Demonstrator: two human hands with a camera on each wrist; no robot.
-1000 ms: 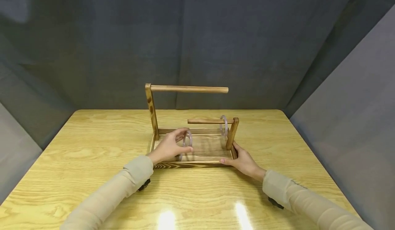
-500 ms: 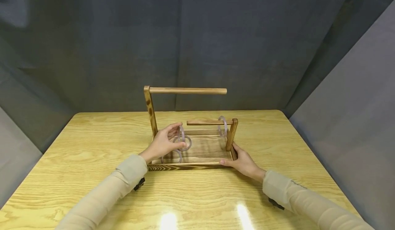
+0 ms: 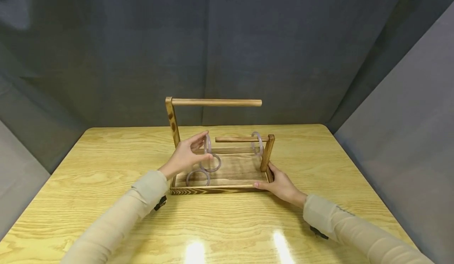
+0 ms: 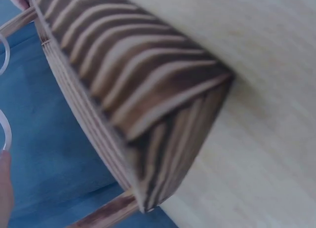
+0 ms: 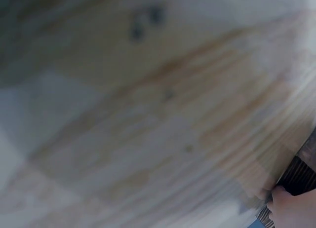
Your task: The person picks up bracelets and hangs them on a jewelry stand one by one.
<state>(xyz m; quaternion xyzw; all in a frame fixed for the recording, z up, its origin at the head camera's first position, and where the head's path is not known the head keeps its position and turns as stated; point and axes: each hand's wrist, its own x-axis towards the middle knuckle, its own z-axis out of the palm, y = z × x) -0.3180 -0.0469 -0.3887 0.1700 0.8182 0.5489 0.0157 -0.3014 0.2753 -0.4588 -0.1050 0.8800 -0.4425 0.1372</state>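
Note:
My left hand [image 3: 183,155] pinches a pale purple translucent bangle [image 3: 208,144] upright between fingers and thumb, above the left part of a wooden rack's tray [image 3: 213,190]. Two similar bangles lie in the tray: one bangle [image 3: 217,168] beneath my thumb, another bangle [image 3: 197,184] nearer the front left. A further bangle [image 3: 260,150] hangs on the rack's lower rod [image 3: 234,139], close to its post. My right hand [image 3: 281,185] grips the tray's right end, thumb at the front corner. In the left wrist view, the held bangle [image 4: 6,132] shows only partly.
The rack's taller post [image 3: 173,122] rises at the left and carries an upper rod [image 3: 216,102] with its free end to the right. A wood-grain table [image 3: 117,157] lies beneath. Dark grey cloth [image 3: 142,59] hangs behind it.
My left hand has moved left and slightly up with the bangle, away from the lower rod's free end. Both bangles in the tray show more fully. My right hand stays on the tray.

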